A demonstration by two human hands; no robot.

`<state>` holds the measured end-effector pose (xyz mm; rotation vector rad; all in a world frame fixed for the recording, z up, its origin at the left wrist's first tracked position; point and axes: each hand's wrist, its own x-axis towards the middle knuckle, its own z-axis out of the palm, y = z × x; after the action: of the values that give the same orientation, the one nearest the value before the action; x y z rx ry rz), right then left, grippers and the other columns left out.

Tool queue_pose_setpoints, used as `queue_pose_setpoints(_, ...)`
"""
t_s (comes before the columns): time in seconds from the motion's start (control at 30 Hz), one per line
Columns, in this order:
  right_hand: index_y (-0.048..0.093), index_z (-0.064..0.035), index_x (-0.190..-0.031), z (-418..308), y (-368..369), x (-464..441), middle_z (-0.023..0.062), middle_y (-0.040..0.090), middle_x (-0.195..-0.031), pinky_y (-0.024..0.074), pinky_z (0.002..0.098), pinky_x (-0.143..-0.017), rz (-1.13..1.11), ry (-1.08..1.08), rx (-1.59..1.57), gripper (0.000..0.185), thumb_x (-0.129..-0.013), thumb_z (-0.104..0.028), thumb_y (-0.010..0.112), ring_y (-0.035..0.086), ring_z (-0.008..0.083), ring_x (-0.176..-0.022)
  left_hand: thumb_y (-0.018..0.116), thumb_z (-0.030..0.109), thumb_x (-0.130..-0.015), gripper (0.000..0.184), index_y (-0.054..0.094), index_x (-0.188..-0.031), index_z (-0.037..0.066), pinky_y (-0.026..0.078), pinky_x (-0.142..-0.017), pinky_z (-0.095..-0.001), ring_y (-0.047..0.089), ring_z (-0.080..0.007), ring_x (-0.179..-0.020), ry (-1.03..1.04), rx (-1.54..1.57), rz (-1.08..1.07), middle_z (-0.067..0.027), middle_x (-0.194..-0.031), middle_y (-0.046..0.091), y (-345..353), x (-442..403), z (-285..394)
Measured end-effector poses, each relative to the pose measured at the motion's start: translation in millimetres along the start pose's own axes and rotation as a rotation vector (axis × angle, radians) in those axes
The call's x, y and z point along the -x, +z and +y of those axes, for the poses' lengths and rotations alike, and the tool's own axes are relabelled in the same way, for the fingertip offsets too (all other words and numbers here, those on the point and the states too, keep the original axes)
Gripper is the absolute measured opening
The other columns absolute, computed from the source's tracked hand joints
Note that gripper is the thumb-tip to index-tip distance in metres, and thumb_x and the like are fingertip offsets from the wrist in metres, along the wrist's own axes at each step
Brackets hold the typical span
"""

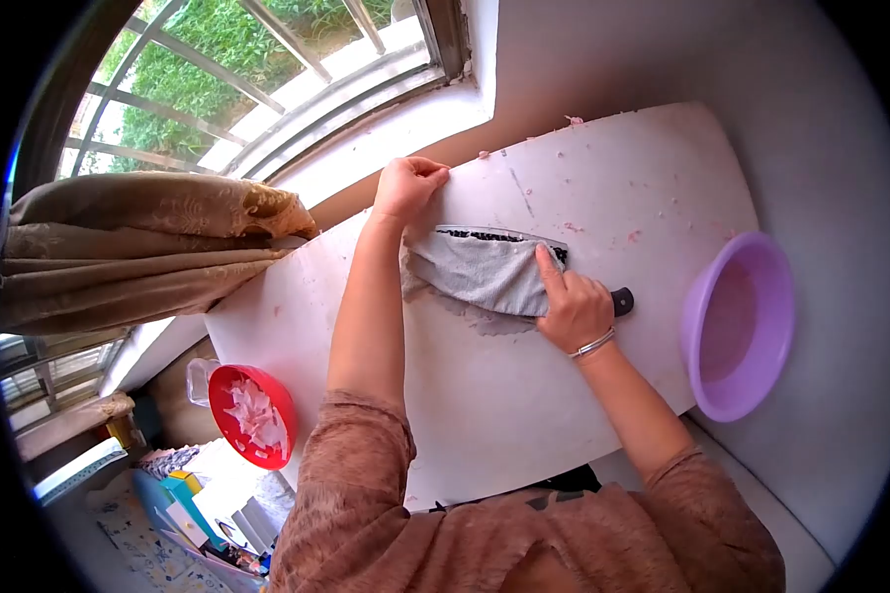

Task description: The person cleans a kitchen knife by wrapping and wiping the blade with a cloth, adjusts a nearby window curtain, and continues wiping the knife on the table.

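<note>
One right hand (578, 310) at three o'clock is holding cloth (480, 277) on a knife (623, 301), maybe wiping, needing care next; the left hand (409, 190) at eleven is curling, grip unclear.

Far left, a barred window (287, 89) shows green foliage (198, 79) outside, beside a gathered, patterned brown curtain (148, 227). Near left, a teal-and-yellow box (188, 494) sits among clutter. A pale wall (821, 168) stands right.

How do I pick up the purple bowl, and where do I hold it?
I'd reach down from above and take the purple bowl by opposite sides of its rim, one hand each: it is wide and round, with no handle showing, and nothing covers the rim.
</note>
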<state>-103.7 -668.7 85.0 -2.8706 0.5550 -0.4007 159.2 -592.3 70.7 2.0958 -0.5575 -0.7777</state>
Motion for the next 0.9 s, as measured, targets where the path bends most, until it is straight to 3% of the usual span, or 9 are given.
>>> queue_pose_setpoints(0.23,0.05,-0.0106,-0.121,0,0,0,0.0039,0.04,-0.053,0.0404,0.033,-0.045,0.032,-0.005,0.007,0.067,-0.054,-0.009,0.055,0.046,0.0209,-0.046,0.056,0.015,-0.081,0.018,0.065,-0.076,0.0,0.047,-0.064,-0.0263,0.058,-0.0126,-0.065,0.035,-0.225,0.095,-0.0076,-0.07,0.064,0,-10,-5)
queue_pose_setpoints(0.3,0.05,-0.0109,-0.121,1,0,0,0.0038,0.04,-0.054,0.0405,0.033,-0.045,0.022,-0.001,0.007,0.067,-0.054,-0.009,0.055,0.047,0.0209,-0.046,0.054,0.016,-0.085,0.021,0.064,-0.084,-0.002,0.046,-0.064,-0.0228,0.055,-0.01,-0.066,0.108,0.142,0.079,-0.0061,-0.075,0.063,-4,-3,-5)
queue_pose_setpoints(0.5,0.05,-0.0112,-0.121,0,-2,0,0.0039,0.042,-0.055,0.0415,0.0333,-0.047,-0.006,0.012,-0.002,0.067,-0.054,-0.01,0.056,0.048,0.0211,-0.048,0.062,0.012,-0.079,0.017,0.065,-0.089,-0.002,0.046,-0.065,-0.0223,0.055,-0.0088,-0.068,0.08,-0.068,-0.085,-0.0046,-0.075,0.062,-14,7,3)
queue_pose_setpoints(0.57,0.05,-0.0109,-0.121,-1,-2,-1,0.0041,0.043,-0.056,0.0416,0.0334,-0.047,-0.02,0.015,0.005,0.066,-0.055,-0.01,0.055,0.048,0.0212,-0.048,0.064,0.011,-0.077,0.019,0.065,-0.091,0.0,0.046,-0.064,-0.0224,0.056,-0.0092,-0.067,0.187,-0.275,-0.095,-0.0077,-0.076,0.064,-18,6,7)
queue_pose_setpoints(0.6,0.05,-0.0109,-0.121,0,-2,-1,0.0041,0.043,-0.056,0.0416,0.0334,-0.047,-0.022,0.014,0.005,0.066,-0.055,-0.01,0.055,0.048,0.0212,-0.048,0.06,0.01,-0.077,0.015,0.064,-0.087,0.0,0.047,-0.064,-0.0272,0.06,-0.0174,-0.067,0.317,-0.373,-0.098,-0.0121,-0.076,0.063,-18,8,10)
queue_pose_setpoints(0.63,0.05,-0.0109,-0.12,0,-1,-1,0.0041,0.043,-0.056,0.0417,0.0334,-0.047,-0.02,0.014,0.006,0.065,-0.056,-0.01,0.055,0.048,0.0212,-0.048,0.06,0.01,-0.077,0.015,0.064,-0.087,0.0,0.047,-0.064,-0.0272,0.06,-0.0174,-0.067,0.314,-0.372,-0.097,-0.0121,-0.076,0.063,-16,8,10)
queue_pose_setpoints(0.7,0.05,-0.0108,-0.12,0,-1,-1,0.0042,0.043,-0.056,0.0417,0.0334,-0.047,-0.017,0.011,0.002,0.064,-0.056,-0.01,0.054,0.048,0.0211,-0.048,0.053,0.009,-0.079,0.012,0.061,-0.08,0.0,0.047,-0.066,-0.0339,0.06,-0.0281,-0.071,0.519,-0.762,-0.015,-0.0144,-0.078,0.062,-11,9,12)
queue_pose_setpoints(0.73,0.051,-0.0108,-0.12,0,0,-1,0.0042,0.043,-0.056,0.0418,0.0333,-0.047,-0.012,0.014,-0.003,0.063,-0.057,-0.009,0.053,0.048,0.021,-0.048,0.048,0.008,-0.08,0.01,0.054,-0.078,0.001,0.046,-0.068,-0.0387,0.057,-0.0343,-0.076,0.5,-0.841,-0.013,-0.0147,-0.08,0.059,-7,10,11)
queue_pose_setpoints(0.9,0.051,-0.0107,-0.119,1,0,-1,0.004,0.043,-0.055,0.0419,0.033,-0.047,-0.008,0.015,-0.001,0.062,-0.057,-0.01,0.053,0.048,0.0205,-0.047,0.047,0.007,-0.08,0.008,0.05,-0.084,0.001,0.045,-0.068,-0.0389,0.056,-0.0338,-0.079,0.584,-0.825,0.126,-0.0167,-0.084,0.055,2,14,1)
